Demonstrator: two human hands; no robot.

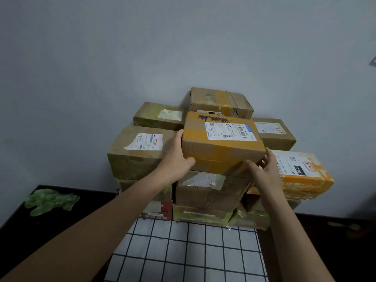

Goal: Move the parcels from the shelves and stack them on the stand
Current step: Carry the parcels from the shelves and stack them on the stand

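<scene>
A cardboard parcel with yellow tape and a white shipping label sits on top of the middle of a stack of parcels. My left hand grips its left side, thumb on the front face. My right hand holds its front right corner. The parcel rests on a brown box below it. The stack stands on a stand covered with a white cloth with a black grid, against the wall.
Other parcels surround the held one: a large brown box at left, an orange-and-white one at right, several behind. A crumpled green plastic piece lies on the dark floor at left. A grey wall is behind.
</scene>
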